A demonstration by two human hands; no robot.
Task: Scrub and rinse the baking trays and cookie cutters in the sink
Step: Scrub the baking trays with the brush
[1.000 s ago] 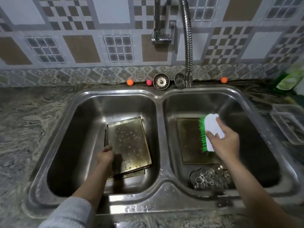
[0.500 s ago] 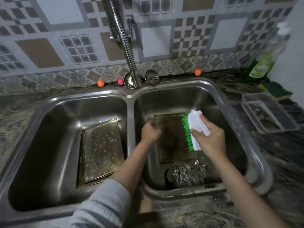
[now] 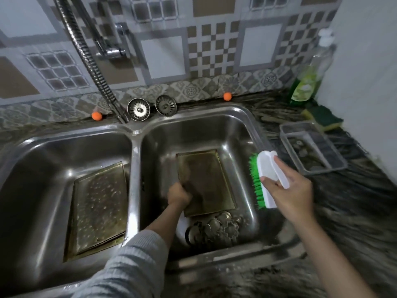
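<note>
A brass-coloured baking tray (image 3: 209, 183) lies flat in the right basin of the steel double sink (image 3: 135, 160). My left hand (image 3: 179, 195) is down at this tray's left edge, fingers curled on the rim. My right hand (image 3: 290, 190) holds a white scrub brush with green bristles (image 3: 265, 179) above the right basin's right rim, bristles facing left. Several metal cookie cutters (image 3: 214, 230) are heaped at the front of the right basin. Stacked wet trays (image 3: 100, 208) lie in the left basin.
A flexible faucet hose (image 3: 88, 59) rises at the back left. Two sink strainers (image 3: 138, 109) and small orange balls (image 3: 227, 96) sit on the back ledge. On the right counter stand a clear plastic container (image 3: 312, 148), a green sponge (image 3: 324, 118) and a dish soap bottle (image 3: 307, 82).
My left hand left the trays in the left basin, crossed the divider and took hold of the right basin's tray edge. The brush moved right, off the tray. The view swung right.
</note>
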